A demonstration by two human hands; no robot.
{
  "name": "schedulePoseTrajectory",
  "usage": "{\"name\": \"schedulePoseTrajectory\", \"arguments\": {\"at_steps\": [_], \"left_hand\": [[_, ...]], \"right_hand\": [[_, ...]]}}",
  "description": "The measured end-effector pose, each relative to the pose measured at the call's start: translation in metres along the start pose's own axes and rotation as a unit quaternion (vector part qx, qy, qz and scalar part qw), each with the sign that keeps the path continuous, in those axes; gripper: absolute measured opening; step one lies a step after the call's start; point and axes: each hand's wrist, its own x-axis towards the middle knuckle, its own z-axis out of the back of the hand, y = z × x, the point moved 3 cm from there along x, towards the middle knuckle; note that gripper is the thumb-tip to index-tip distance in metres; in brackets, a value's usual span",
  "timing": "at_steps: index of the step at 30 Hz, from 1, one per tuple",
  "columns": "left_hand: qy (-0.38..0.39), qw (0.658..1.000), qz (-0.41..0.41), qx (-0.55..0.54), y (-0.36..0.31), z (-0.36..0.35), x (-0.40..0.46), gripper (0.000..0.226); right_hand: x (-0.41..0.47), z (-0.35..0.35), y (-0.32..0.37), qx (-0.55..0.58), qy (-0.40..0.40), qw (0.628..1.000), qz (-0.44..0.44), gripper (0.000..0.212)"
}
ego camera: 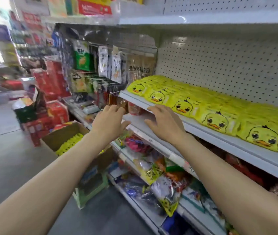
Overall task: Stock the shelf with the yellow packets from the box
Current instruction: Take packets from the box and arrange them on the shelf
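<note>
Just right of the right hand (164, 123), yellow packets (218, 107) lie in rows along the white shelf (135, 97); the last row is cut off at the frame edge. Right hand: fingers relaxed, empty, near the shelf lip. Left hand (109, 122): spread, empty, fingertips blurred against jars behind. Below the left forearm, the cardboard box (62, 134) shows more yellow packets, partly hidden by the arm.
</note>
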Motion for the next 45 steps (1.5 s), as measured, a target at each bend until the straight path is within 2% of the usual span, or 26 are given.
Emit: {"name": "schedulePoseTrajectory", "arguments": {"at_steps": [6, 11, 17, 23, 30, 37, 42, 45], "left_hand": [[-0.008, 0.998, 0.062, 0.028, 0.1, 0.0, -0.009, 0.048], [-0.012, 0.993, 0.106, 0.052, 0.195, -0.022, 0.003, 0.047], [0.002, 0.985, 0.147, 0.087, 0.317, -0.056, 0.058, 0.049], [0.055, 0.979, 0.18, 0.082, 0.417, -0.11, 0.106, 0.05], [0.127, 0.976, 0.173, 0.042, 0.507, -0.195, 0.137, 0.05], [0.219, 0.969, 0.116, 0.004, 0.597, -0.314, 0.169, 0.05], [0.325, 0.943, 0.069, -0.021, 0.654, -0.406, 0.167, 0.051], [0.406, 0.911, 0.046, -0.044, 0.678, -0.463, 0.151, 0.049]], "right_hand": [[0.065, -0.052, 0.085, 0.04, 0.026, 0.995, 0.083, 0.051], [0.14, -0.106, 0.146, 0.069, 0.004, 0.984, 0.164, 0.049], [0.258, -0.185, 0.21, 0.088, 0.02, 0.976, 0.2, 0.05], [0.351, -0.256, 0.255, 0.088, 0.07, 0.97, 0.214, 0.05], [0.417, -0.36, 0.282, 0.084, 0.136, 0.969, 0.187, 0.051], [0.462, -0.497, 0.302, 0.105, 0.227, 0.965, 0.083, 0.051], [0.464, -0.597, 0.32, 0.134, 0.306, 0.942, -0.023, 0.053], [0.45, -0.655, 0.327, 0.116, 0.356, 0.926, -0.05, 0.052]]}}
